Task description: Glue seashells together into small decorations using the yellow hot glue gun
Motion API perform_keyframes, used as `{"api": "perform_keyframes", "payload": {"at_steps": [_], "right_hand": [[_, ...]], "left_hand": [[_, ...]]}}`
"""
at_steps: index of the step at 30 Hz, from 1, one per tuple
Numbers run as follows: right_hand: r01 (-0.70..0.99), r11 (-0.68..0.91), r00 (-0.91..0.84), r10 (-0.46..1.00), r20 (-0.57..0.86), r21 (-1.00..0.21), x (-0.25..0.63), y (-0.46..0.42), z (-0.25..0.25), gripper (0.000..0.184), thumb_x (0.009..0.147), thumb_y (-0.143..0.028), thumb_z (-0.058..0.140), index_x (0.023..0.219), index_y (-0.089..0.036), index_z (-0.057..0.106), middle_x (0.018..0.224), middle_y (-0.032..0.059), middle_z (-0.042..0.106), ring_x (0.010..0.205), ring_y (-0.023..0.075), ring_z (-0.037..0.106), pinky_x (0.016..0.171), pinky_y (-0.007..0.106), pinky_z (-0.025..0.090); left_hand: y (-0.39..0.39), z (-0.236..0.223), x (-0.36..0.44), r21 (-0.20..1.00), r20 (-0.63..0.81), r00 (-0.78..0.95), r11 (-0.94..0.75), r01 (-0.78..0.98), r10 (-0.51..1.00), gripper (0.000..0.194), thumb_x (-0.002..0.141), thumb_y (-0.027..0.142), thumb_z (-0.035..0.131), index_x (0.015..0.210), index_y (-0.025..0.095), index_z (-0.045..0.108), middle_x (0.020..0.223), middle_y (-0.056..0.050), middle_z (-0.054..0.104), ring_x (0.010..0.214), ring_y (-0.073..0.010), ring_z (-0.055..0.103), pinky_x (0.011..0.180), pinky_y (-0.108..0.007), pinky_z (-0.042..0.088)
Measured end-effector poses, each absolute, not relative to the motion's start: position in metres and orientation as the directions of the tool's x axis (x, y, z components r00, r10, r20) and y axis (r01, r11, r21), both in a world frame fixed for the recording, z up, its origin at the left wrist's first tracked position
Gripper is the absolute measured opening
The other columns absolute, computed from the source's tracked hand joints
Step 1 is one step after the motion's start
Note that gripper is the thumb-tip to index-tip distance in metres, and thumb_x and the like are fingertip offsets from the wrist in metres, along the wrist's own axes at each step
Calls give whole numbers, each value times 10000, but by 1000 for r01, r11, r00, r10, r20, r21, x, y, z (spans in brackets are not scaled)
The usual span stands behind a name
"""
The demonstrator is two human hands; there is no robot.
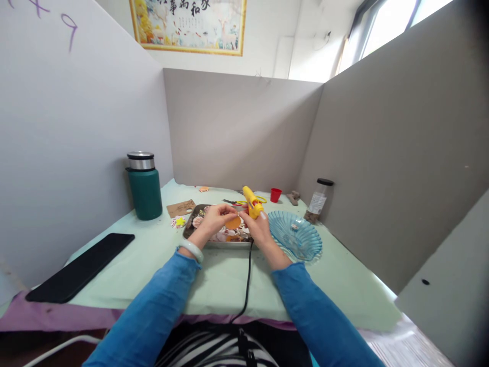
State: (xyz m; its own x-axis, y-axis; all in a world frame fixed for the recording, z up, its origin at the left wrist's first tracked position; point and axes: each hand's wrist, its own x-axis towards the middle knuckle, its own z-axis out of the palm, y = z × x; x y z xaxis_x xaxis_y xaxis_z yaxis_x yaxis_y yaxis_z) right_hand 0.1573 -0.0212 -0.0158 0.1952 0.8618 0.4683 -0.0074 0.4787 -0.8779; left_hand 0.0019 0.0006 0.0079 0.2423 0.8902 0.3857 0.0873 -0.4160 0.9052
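Observation:
My left hand (214, 221) is closed, its fingertips pinching a flat orange disc (233, 223) over the metal tray (225, 245). Close beside it, my right hand (260, 230) is wrapped round a yellow glue gun (252, 202), and its thumb and finger come up to the disc's edge. The two hands' fingertips nearly meet; whether they touch is too small to tell. A black cord (249, 285) runs from the right hand down over the table's front edge. Shells (197, 221) and other small pieces fill the tray beneath the hands.
Right of the tray lies a blue shell-shaped plate (296, 232), with a clear jar (318, 201) and red cup (275, 194) behind. Yellow-handled scissors (261, 199) lie behind the tray. Leftward are a green bottle (144, 188), brown card (181, 208) and black phone-like slab (82, 267). Grey panels (244, 127) enclose the table.

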Motion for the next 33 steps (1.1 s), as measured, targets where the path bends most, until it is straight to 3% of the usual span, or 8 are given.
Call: {"api": "perform_keyframes", "payload": {"at_steps": [6,11,15,18,20,25,30,33], "right_hand": [[-76,473,248,862,443,-878,157,-19,-16,339,667,-345,716,943,-170,627,688,-36,598,516,103,488,509,250,428],[-115,449,288,869,403,-886,154,-24,-12,345,656,-339,723,937,-171,615,614,-62,551,462,90,433,467,240,400],[-85,415,282,882,377,-906,155,-24,-10,356,688,-424,709,923,-172,619,635,-40,579,456,96,433,460,248,388],[74,375,271,884,380,-924,158,-17,-13,361,752,-494,651,927,-179,634,717,6,633,554,137,526,517,260,418],[292,304,241,894,377,-907,160,-12,-15,346,734,-453,684,946,-183,639,808,33,673,701,180,601,602,272,445],[765,193,-21,961,276,-615,157,-13,-12,356,748,-390,698,1050,-204,670,951,69,717,872,248,649,688,294,423],[859,222,-127,966,227,-461,156,-23,-4,419,765,-527,678,1055,-225,687,986,78,728,887,266,658,671,294,408],[887,221,-124,960,252,-405,160,-26,-2,408,870,-569,549,981,-214,717,944,100,729,869,265,660,688,308,411]], "left_hand": [[3,4,3,938,329,333,-347,-7,884,462,559,388,865,907,142,688,849,-55,720,790,-197,669,743,-316,538],[10,-2,3,960,232,348,-271,66,908,409,561,402,851,818,123,697,780,-61,710,670,-171,633,598,-281,525],[7,2,1,972,214,231,-229,43,949,365,565,392,848,751,119,694,704,-48,684,613,-153,612,548,-258,511],[5,7,-3,972,236,59,-235,-16,970,374,575,419,834,728,116,678,668,-37,660,544,-124,575,495,-231,470],[4,11,-5,966,245,-44,-248,-77,968,395,587,450,816,742,116,674,660,-26,648,508,-106,549,468,-219,440],[3,15,-7,958,216,-101,-231,-168,971,419,571,476,805,728,121,648,626,-1,618,466,-86,506,447,-207,404],[-1,13,-4,955,267,19,-262,-135,963,386,596,466,797,672,136,612,496,36,524,412,-76,433,407,-200,334],[-1,12,-4,954,281,34,-275,-116,959,364,627,460,780,679,140,615,458,43,498,400,-81,431,412,-202,340]]}}
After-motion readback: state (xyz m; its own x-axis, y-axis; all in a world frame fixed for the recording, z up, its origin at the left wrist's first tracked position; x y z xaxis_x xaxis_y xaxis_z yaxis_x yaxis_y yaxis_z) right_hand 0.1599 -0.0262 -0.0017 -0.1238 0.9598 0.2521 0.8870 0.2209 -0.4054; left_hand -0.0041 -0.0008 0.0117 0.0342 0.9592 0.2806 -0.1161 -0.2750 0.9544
